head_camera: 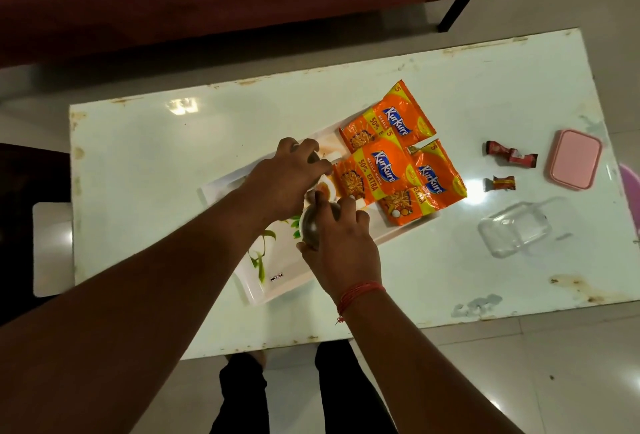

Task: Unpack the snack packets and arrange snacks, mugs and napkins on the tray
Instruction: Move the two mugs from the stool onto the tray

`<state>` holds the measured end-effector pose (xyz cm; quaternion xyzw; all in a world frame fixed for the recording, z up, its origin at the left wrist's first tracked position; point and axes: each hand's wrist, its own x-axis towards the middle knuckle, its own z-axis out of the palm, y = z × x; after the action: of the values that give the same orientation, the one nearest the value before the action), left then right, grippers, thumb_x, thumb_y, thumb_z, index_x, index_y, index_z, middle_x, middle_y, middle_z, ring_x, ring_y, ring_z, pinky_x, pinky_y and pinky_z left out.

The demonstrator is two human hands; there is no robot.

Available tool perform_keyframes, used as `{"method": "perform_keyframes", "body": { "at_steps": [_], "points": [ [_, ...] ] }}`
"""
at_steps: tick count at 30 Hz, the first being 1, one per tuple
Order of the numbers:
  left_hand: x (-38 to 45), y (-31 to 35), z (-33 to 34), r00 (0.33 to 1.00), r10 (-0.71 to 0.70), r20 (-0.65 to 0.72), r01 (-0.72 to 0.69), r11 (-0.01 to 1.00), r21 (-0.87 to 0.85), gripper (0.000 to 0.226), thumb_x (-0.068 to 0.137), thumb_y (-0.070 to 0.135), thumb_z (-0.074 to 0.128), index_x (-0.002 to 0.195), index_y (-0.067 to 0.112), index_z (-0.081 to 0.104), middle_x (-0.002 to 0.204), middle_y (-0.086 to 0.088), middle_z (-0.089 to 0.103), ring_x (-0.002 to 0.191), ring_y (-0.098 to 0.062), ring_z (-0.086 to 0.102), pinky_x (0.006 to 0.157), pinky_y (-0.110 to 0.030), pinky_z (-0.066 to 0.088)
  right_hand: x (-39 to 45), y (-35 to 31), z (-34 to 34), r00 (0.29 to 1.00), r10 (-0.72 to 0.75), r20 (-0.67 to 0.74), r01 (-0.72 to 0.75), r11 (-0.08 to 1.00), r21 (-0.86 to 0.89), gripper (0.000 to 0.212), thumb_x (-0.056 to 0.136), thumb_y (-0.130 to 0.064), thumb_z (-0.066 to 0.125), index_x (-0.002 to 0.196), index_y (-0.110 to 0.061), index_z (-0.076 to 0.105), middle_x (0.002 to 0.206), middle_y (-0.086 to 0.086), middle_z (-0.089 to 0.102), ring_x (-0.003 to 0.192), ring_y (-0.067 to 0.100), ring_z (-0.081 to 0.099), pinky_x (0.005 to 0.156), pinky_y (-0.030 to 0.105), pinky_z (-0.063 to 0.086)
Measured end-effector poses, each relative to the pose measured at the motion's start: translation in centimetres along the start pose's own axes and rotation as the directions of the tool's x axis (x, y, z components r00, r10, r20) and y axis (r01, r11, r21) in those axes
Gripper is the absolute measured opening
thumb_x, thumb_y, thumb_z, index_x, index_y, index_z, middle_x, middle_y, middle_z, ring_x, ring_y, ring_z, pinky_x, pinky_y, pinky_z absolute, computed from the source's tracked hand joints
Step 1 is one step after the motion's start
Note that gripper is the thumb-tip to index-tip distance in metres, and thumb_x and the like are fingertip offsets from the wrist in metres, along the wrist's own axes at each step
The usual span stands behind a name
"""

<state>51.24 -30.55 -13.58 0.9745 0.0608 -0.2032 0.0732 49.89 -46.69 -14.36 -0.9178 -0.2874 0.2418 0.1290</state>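
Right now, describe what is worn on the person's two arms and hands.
Both forearms are bare, with no sleeves, gloves, rings or watch visible. The right hand has a red thread band wound around its wrist, one loose end dangling. The left hand and wrist wear nothing.

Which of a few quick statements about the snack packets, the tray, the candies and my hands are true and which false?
1. Three orange snack packets lie at the tray's far end. True.
2. The pink lid sits on the tray. False: it rests on the table, right of the candies.
3. The right hand holds a rounded metal cup. True.
4. The left hand rests on the clear container. False: it is over the tray.
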Motion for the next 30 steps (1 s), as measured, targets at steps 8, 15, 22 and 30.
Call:
{"method": "perform_keyframes", "body": {
  "at_steps": [8, 15, 22, 30],
  "points": [
    [-0.1, -0.4, 0.3, 1.0, 0.029, -0.007, -0.029, 0.999, 0.034, 0.071, 0.075, 0.012, 0.075, 0.137, 0.029, 0.044, 0.151, -0.007, 0.033, 0.134, -0.035, 0.033, 0.075, -0.04, 0.057, 0.0, 0.1, 0.2, 1.0, -0.009, -0.014, 0.009, 1.0, 0.0, 0.091, 0.079, -0.054, 0.072, 0.151, -0.026, 0.024, 0.143, 0.011, 0.038, 0.123, 0.032, 0.044, 0.088, 0.042, 0.056],
    [0.0, -0.6, 0.0, 0.997, 0.04, 0.07, -0.041, 0.999, 0.003, 0.079, 0.084, 0.028, 0.071, 0.149, 0.039, 0.028, 0.164, -0.01, 0.003, 0.149, -0.039, 0.006, 0.106, -0.059, 0.038, -0.2, 0.0, 0.2, 1.0, 0.006, -0.012, -0.007, 1.0, -0.011, 0.099, 0.074, -0.062, 0.071, 0.153, -0.03, 0.02, 0.148, 0.009, 0.033, 0.121, 0.035, 0.047, 0.089, 0.046, 0.056],
    [-4.5, -3.6, -0.2, 0.988, -0.045, -0.146, 0.024, 0.989, -0.143, 0.077, 0.084, 0.062, 0.046, 0.152, 0.038, 0.02, 0.165, -0.009, 0.0, 0.151, -0.038, 0.004, 0.115, -0.065, 0.019, -3.1, -1.2, -1.3, 0.987, 0.096, -0.128, -0.108, 0.99, -0.088, 0.086, 0.079, -0.068, 0.062, 0.148, -0.034, 0.024, 0.151, 0.01, 0.032, 0.138, 0.04, 0.034, 0.1, 0.056, 0.043],
    [-13.7, -11.6, 2.1, 0.95, -0.273, -0.149, 0.233, 0.943, -0.24, 0.072, 0.091, 0.071, 0.016, 0.154, 0.037, 0.011, 0.166, -0.005, -0.003, 0.152, -0.032, 0.003, 0.118, -0.061, 0.01, -2.2, -11.6, 1.0, 0.991, -0.056, -0.121, 0.043, 0.993, -0.107, 0.075, 0.091, -0.064, 0.042, 0.153, -0.028, 0.021, 0.158, 0.01, 0.025, 0.142, 0.038, 0.028, 0.11, 0.054, 0.035]
  ]
}}
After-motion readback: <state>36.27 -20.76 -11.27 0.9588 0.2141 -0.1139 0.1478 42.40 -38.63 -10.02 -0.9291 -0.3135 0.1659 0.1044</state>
